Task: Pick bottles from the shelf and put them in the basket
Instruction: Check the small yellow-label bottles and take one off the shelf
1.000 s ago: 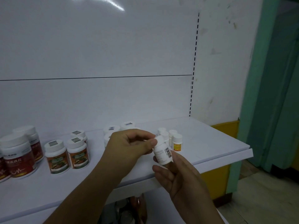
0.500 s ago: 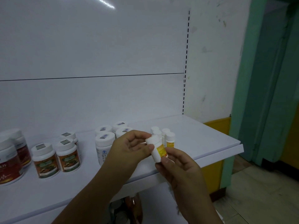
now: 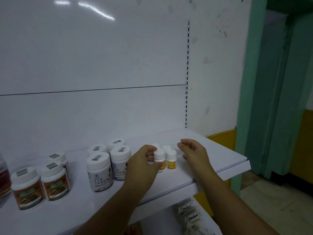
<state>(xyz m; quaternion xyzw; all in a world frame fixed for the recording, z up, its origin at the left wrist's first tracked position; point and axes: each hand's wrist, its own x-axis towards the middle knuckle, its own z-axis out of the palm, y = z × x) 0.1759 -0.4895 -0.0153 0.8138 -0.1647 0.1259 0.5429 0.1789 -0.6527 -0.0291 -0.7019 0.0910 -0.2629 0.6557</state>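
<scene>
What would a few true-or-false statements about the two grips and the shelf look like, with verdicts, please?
1. The left grip holds a small bottle. True.
2. The right grip holds a bottle too. False: it is empty, with its fingers relaxed.
3. A basket stands on the shelf. False: no basket is in view.
4. The brown-label jars stand left of the white jars. True.
5. The small bottle lies on its side. False: it is upright.

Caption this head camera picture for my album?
Left hand holds a small bottle on the shelf; right hand hovers open.
</scene>
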